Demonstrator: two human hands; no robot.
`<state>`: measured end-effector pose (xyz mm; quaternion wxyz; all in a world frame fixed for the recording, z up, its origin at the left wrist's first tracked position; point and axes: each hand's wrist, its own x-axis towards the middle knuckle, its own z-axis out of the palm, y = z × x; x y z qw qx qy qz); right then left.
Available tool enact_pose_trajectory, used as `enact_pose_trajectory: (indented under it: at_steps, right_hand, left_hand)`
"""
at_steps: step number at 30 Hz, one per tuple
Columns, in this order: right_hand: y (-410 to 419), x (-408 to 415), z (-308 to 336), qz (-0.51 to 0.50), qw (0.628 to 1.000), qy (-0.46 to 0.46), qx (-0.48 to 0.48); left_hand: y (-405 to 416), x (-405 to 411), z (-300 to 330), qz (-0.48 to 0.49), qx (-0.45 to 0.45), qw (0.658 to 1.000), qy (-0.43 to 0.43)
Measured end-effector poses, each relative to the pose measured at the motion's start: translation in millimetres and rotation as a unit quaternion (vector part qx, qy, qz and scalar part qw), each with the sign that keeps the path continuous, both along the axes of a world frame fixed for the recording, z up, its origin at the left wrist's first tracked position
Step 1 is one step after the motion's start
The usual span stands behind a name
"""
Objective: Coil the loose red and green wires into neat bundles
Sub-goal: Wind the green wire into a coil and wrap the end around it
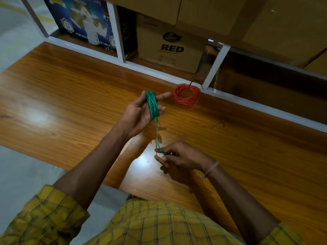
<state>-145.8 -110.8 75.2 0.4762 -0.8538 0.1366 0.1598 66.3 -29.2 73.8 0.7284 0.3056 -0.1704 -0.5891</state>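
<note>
2 wires are in play. The red coil [186, 96] lies finished on the tabletop [70, 96] at its far edge, against the white shelf frame [216, 67], with a dark tie [195, 83] sticking up from it. The green coil [152, 104] is wound around the fingers of the left hand [141, 110], held up above the middle of the tabletop; those fingers are spread inside the loops, thumb apart. From the coil 1 strand, the tail [157, 135], drops straight down to the right hand [178, 158], which pinches it between thumb and fingertips near the tabletop's near edge. How much green wire remains past that pinch I cannot tell.

Risks, as I judge them: the loops sit unevenly and could slide off the fingertips if the left fingers relax or close together. Slack in the tail would give loose, crossing turns; too hard a pull could drag the coil off the hand. A second dark tie [218, 125] lies on the tabletop to the right, well apart from both hands, so binding the coil means reaching while keeping the loops in place.
</note>
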Motion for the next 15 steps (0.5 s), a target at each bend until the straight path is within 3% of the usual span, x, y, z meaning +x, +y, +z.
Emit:
enact_pose_trajectory:
  at_steps: [4,7,10,15]
  right_hand:
    - [-5.9,8.6,17.7,0.060,0.991,-0.032,-0.118]
    - [-20.1,11.2,38.7,0.042,0.983,-0.077,-0.159]
    - [-43.7,11.6,49.2,-0.030,0.965,-0.144,-0.218]
    - [-75.2,16.1,52.4,-0.090,0.934,-0.235,-0.254]
  left_hand:
    - [2.4,-11.8,-1.7,-0.018,0.130,0.956,-0.263]
    - [4.3,-13.2,-13.0,-0.069,0.180,0.910,-0.367]
    - [8.8,-17.6,-13.2,-0.098,0.193,0.878,-0.427]
    - [8.5,-27.4,4.0,-0.144,0.139,0.885,-0.421]
